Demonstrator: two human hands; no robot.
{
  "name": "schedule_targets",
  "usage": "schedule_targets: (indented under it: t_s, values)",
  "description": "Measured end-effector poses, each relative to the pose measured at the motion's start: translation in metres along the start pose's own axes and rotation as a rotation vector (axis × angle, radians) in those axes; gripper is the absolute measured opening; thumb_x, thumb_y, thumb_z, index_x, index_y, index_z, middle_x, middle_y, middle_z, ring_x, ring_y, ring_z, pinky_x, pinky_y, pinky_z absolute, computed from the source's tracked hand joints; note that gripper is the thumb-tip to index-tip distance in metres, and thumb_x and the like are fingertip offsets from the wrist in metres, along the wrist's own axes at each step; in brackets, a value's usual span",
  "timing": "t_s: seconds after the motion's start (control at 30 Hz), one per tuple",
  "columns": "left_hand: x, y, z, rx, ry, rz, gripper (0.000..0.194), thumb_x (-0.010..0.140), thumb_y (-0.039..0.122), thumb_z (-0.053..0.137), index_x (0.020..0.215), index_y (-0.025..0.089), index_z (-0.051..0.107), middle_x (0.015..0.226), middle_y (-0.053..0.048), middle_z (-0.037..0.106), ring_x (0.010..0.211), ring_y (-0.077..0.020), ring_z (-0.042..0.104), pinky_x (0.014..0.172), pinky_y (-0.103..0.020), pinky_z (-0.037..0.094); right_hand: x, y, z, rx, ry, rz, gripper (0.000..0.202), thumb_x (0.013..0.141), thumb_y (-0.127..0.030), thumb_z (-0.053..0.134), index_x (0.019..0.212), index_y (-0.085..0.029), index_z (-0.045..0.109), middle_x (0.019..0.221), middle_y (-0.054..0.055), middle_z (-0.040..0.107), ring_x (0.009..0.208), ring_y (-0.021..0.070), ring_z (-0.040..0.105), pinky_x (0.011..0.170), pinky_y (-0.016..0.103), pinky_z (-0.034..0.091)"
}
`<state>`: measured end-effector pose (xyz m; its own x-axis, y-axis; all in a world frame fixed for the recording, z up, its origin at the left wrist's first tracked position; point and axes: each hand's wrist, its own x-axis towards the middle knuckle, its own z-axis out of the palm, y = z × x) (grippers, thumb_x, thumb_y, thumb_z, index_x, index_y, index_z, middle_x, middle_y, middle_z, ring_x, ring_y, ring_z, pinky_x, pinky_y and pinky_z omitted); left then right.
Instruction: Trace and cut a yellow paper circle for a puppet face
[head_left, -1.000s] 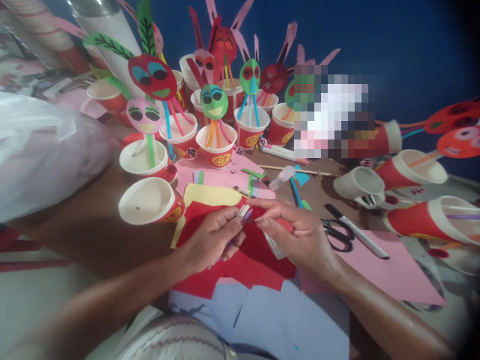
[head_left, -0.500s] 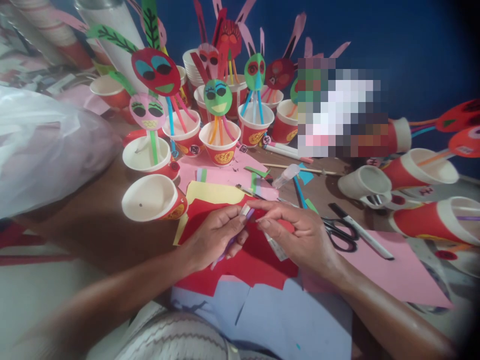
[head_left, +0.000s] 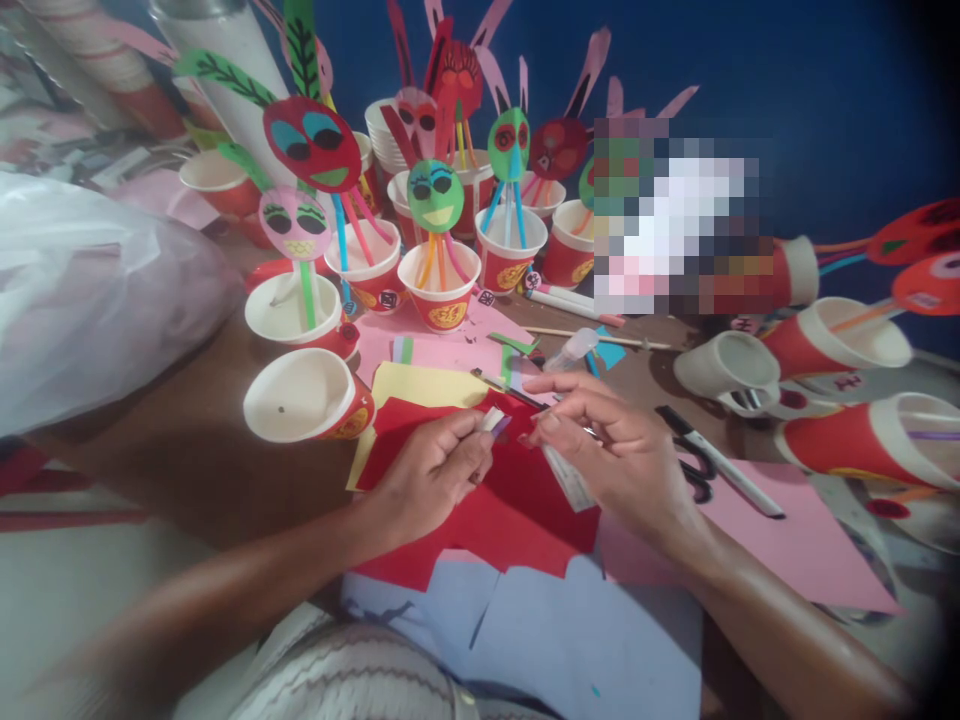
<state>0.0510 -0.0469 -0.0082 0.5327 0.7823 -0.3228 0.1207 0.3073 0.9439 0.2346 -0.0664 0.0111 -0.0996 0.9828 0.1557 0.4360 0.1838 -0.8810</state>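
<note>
My left hand (head_left: 442, 455) is closed round a small purple and white strip (head_left: 493, 421), whose end pokes out past the thumb and forefinger. To its right, my right hand (head_left: 611, 435) has thumb and forefinger pinched together; a small pale scrap seems to show at the fingertips, too blurred to name. The two hands are apart, both over red paper (head_left: 525, 510). Under the right hand lies a pale printed strip (head_left: 568, 478). Black scissors (head_left: 699, 475) lie beside the right wrist, partly hidden by it.
Paper cups (head_left: 442, 285) with paper faces on coloured stems line the back. A cup (head_left: 300, 400) stands at left near a plastic bag (head_left: 97, 300). At right are a marker (head_left: 731, 465), pink paper (head_left: 817, 540) and a white mug (head_left: 727, 370). Blue-grey sheets (head_left: 577, 630) lie in front.
My right hand has moved right, away from the left hand, and now covers more of the scissors. The purple length that hung below my left hand no longer shows.
</note>
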Motion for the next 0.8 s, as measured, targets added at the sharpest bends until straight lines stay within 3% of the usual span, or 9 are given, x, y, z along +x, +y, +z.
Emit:
schedule_targets:
  t_s: [0.2, 0.33, 0.53, 0.8]
  values:
    - [-0.002, -0.008, 0.002, 0.110, 0.022, 0.078, 0.020, 0.090, 0.034, 0.039, 0.085, 0.019, 0.052, 0.062, 0.005, 0.039, 0.053, -0.0079, 0.036, 0.048, -0.018, 0.033, -0.005, -0.008, 0.004, -0.017, -0.092, 0.022, 0.020, 0.084, -0.023, 0.056, 0.065, -0.018, 0.056, 0.082, 0.001, 0.052, 0.082, 0.0133, 0.053, 0.076, 0.024, 0.039]
    - [-0.005, -0.011, 0.003, 0.217, 0.023, 0.101, 0.017, 0.090, 0.030, 0.039, 0.087, 0.020, 0.051, 0.065, 0.004, 0.041, 0.057, -0.0087, 0.038, 0.052, -0.018, 0.036, -0.009, -0.012, 0.007, -0.059, -0.117, 0.072, 0.022, 0.085, -0.026, 0.055, 0.064, -0.018, 0.055, 0.079, 0.000, 0.049, 0.077, 0.0122, 0.052, 0.073, 0.024, 0.038]
    - [-0.006, -0.014, 0.002, 0.494, 0.068, 0.248, 0.017, 0.090, 0.024, 0.039, 0.091, 0.020, 0.056, 0.073, 0.001, 0.056, 0.063, -0.0112, 0.050, 0.057, -0.020, 0.041, -0.012, -0.013, 0.010, -0.134, -0.115, 0.088, 0.023, 0.084, -0.025, 0.054, 0.062, -0.018, 0.052, 0.075, -0.001, 0.048, 0.069, 0.0105, 0.050, 0.067, 0.024, 0.038]
    - [-0.006, -0.008, 0.006, 0.554, 0.022, 0.339, 0.015, 0.090, 0.022, 0.038, 0.090, 0.018, 0.053, 0.071, 0.002, 0.056, 0.061, -0.0103, 0.052, 0.057, -0.020, 0.041, -0.012, -0.011, 0.011, -0.179, -0.112, 0.099, 0.027, 0.085, -0.026, 0.052, 0.060, -0.018, 0.051, 0.074, -0.002, 0.049, 0.065, 0.0097, 0.049, 0.064, 0.024, 0.037]
